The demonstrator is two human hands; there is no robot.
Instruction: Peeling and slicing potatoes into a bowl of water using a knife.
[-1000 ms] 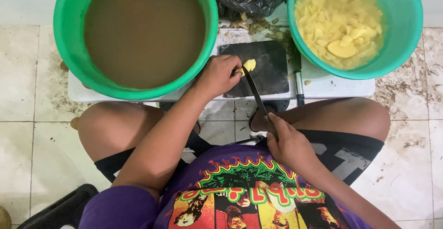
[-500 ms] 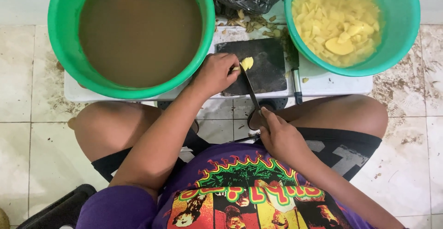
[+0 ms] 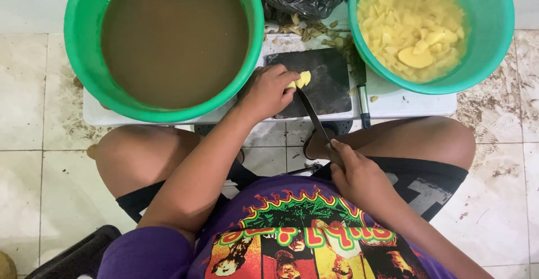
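Head view, only one there is: left hand (image 3: 268, 91) is curled down on a yellow potato piece (image 3: 303, 79), fingertips pinning it to the dark cutting board (image 3: 328, 79) on the low white table (image 3: 404, 103). Right hand (image 3: 359, 177) is closed round the handle of a knife (image 3: 311, 113), near the lap, blade angled up so the tip sits at the piece. Looks like mid-slice to me. Next cut would need the fingertips tucked back from the edge, since the piece is small. Left bowl (image 3: 78, 60) holds murky brown water, right bowl (image 3: 494, 43) is full of cut potato in water. A black bag (image 3: 314, 1) of peels sits far between them, and a second knife (image 3: 362, 96) lies right of the board.
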